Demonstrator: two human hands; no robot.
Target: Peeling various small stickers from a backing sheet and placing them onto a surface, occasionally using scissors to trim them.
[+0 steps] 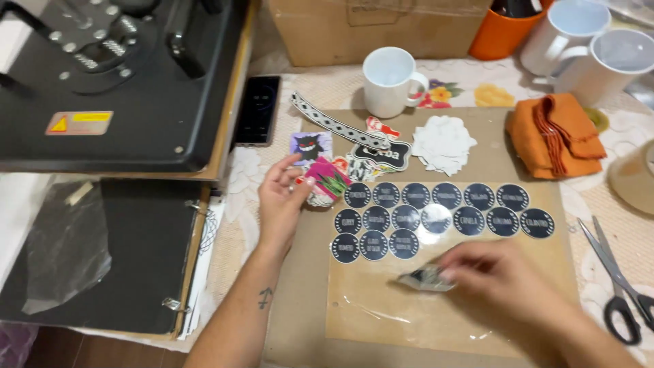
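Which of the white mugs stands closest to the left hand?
The lone white mug beside the phone; the other two mugs stand together at the far right corner.

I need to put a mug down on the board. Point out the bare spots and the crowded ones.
Bare: the clear sheet below the round dark stickers, between the left hand and right hand. Crowded: the sticker pile by the white mug, and the orange cloth corner.
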